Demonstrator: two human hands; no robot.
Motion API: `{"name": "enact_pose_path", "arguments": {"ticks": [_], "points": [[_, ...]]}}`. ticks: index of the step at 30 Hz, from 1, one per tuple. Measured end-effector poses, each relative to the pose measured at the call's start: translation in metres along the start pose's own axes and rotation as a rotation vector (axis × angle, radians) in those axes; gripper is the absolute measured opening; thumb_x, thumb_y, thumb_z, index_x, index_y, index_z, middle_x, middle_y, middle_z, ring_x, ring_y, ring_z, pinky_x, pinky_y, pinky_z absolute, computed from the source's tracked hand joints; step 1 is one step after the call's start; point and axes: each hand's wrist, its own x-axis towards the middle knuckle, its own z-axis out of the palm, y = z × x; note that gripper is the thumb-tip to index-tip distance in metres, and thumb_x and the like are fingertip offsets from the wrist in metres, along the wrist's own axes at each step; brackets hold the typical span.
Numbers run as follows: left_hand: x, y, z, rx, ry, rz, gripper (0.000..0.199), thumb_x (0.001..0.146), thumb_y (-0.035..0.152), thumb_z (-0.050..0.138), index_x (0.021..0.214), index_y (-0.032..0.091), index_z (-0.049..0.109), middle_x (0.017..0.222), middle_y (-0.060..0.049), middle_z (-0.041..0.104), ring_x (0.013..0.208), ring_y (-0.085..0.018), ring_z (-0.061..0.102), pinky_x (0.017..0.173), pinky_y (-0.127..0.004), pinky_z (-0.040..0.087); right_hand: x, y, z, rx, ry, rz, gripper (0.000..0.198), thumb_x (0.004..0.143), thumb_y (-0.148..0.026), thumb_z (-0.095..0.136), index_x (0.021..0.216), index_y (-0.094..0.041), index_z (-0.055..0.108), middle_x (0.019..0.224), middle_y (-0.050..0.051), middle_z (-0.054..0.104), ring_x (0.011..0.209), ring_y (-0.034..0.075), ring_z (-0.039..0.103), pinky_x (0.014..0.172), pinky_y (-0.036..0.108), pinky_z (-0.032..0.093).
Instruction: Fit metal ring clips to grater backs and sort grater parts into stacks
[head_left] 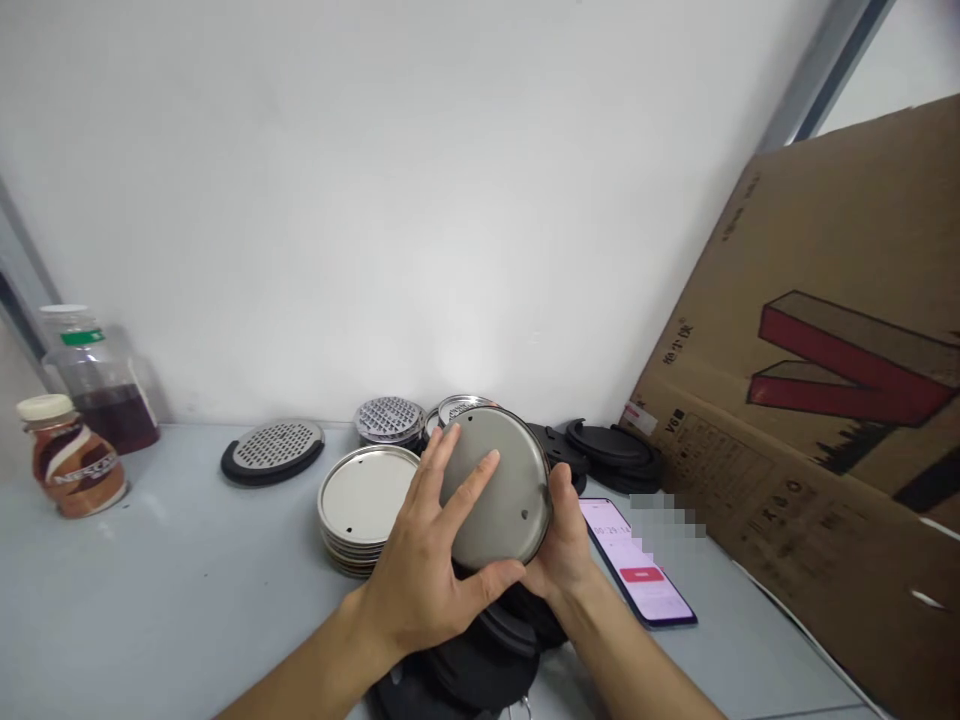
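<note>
Tilted toward me, a round grey metal disc (pixel 501 500) with small dark holes near its rim is held between both hands. My left hand (pixel 439 545) presses its spread fingers over the face, the thumb along the lower edge. My right hand (pixel 564 540) grips the right edge, its fingers hidden behind the disc. To the left, a stack of similar metal discs (pixel 361 500) partly disappears behind my left hand. Below my hands lie several black round plastic parts (pixel 480 655), overlapping one another.
A perforated disc on a black holder (pixel 274 447) lies left, with perforated metal discs (pixel 388 418) behind the stack. Black parts (pixel 611 450) and a phone (pixel 641 565) are right, near a large cardboard box (pixel 810 420). Two bottles, one with a cream cap (pixel 79 470), stand far left.
</note>
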Motion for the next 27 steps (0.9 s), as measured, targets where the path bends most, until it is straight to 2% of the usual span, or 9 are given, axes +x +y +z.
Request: {"name": "enact_pose_path", "arguments": {"ticks": [3, 10, 14, 16, 18, 20, 21, 24, 27], "points": [[-0.001, -0.001, -0.002, -0.020, 0.016, -0.007, 0.082, 0.083, 0.045, 0.065, 0.152, 0.028, 0.025, 0.163, -0.009, 0.006, 0.147, -0.039, 0.010, 0.116, -0.058, 0.024, 0.001, 0.002, -0.005, -0.024, -0.052, -0.005, 0.068, 0.061, -0.077, 0.066, 0.103, -0.024, 0.070, 0.106, 0.010, 0.073, 0.118, 0.034, 0.058, 0.100, 0.050, 0.044], [-0.001, 0.001, -0.003, -0.085, 0.077, -0.024, 0.078, 0.080, 0.039, 0.067, 0.149, 0.029, 0.033, 0.161, -0.006, 0.018, 0.146, -0.036, 0.020, 0.118, -0.051, 0.025, 0.004, -0.001, -0.009, -0.075, -0.176, 0.053, 0.068, 0.056, -0.072, 0.073, 0.102, -0.023, 0.068, 0.101, 0.011, 0.073, 0.117, 0.034, 0.058, 0.099, 0.052, 0.043], [0.000, 0.001, -0.005, -0.210, 0.137, -0.057, 0.070, 0.078, 0.037, 0.068, 0.144, 0.030, 0.045, 0.157, -0.003, 0.031, 0.142, -0.035, 0.030, 0.118, -0.047, 0.026, 0.005, -0.005, -0.002, -0.038, -0.205, 0.036, 0.065, 0.050, -0.065, 0.080, 0.098, -0.022, 0.068, 0.097, 0.009, 0.074, 0.114, 0.034, 0.059, 0.098, 0.053, 0.044], [0.004, -0.001, -0.006, -0.414, 0.209, -0.173, 0.056, 0.081, 0.042, 0.065, 0.135, 0.030, 0.056, 0.150, -0.002, 0.043, 0.139, -0.035, 0.036, 0.119, -0.047, 0.026, 0.007, -0.005, 0.001, 0.004, -0.209, 0.014, 0.062, 0.050, -0.063, 0.080, 0.096, -0.023, 0.068, 0.098, 0.009, 0.073, 0.113, 0.034, 0.060, 0.098, 0.053, 0.045], [0.011, -0.004, -0.009, -0.740, 0.382, -0.367, 0.045, 0.085, 0.048, 0.058, 0.126, 0.030, 0.064, 0.139, -0.002, 0.057, 0.135, -0.034, 0.044, 0.116, -0.048, 0.031, 0.011, -0.006, 0.001, 0.066, -0.202, -0.014, 0.060, 0.054, -0.064, 0.078, 0.096, -0.022, 0.068, 0.102, 0.009, 0.073, 0.113, 0.034, 0.060, 0.098, 0.053, 0.045], [0.022, -0.008, -0.017, -1.069, 0.548, -0.547, 0.044, 0.088, 0.052, 0.052, 0.122, 0.029, 0.066, 0.128, -0.003, 0.065, 0.130, -0.032, 0.049, 0.111, -0.050, 0.040, 0.015, -0.006, 0.000, 0.145, -0.205, -0.012, 0.061, 0.064, -0.069, 0.069, 0.102, -0.021, 0.067, 0.107, 0.010, 0.072, 0.113, 0.033, 0.060, 0.097, 0.053, 0.045], [0.028, -0.011, -0.022, -1.197, 0.578, -0.620, 0.046, 0.088, 0.054, 0.051, 0.122, 0.028, 0.066, 0.125, -0.004, 0.067, 0.128, -0.032, 0.051, 0.107, -0.050, 0.044, 0.017, -0.007, -0.002, 0.190, -0.212, 0.004, 0.062, 0.069, -0.071, 0.063, 0.105, -0.020, 0.066, 0.109, 0.011, 0.071, 0.113, 0.033, 0.060, 0.097, 0.053, 0.045], [0.044, -0.023, -0.040, -1.375, 0.489, -0.757, 0.050, 0.087, 0.057, 0.050, 0.119, 0.022, 0.066, 0.122, -0.009, 0.068, 0.121, -0.033, 0.057, 0.097, -0.051, 0.052, 0.021, -0.010, -0.008, 0.311, -0.205, 0.076, 0.065, 0.080, -0.072, 0.047, 0.115, -0.018, 0.061, 0.110, 0.011, 0.070, 0.111, 0.033, 0.061, 0.094, 0.056, 0.046], [0.054, -0.045, -0.055, -1.317, 0.519, -0.838, 0.033, 0.090, 0.038, 0.053, 0.111, 0.019, 0.068, 0.114, -0.009, 0.070, 0.108, -0.027, 0.065, 0.087, -0.043, 0.058, 0.026, -0.012, -0.014, 0.393, -0.108, 0.095, 0.060, 0.084, -0.065, 0.047, 0.117, -0.016, 0.060, 0.108, 0.011, 0.072, 0.107, 0.032, 0.063, 0.091, 0.055, 0.048]]}}
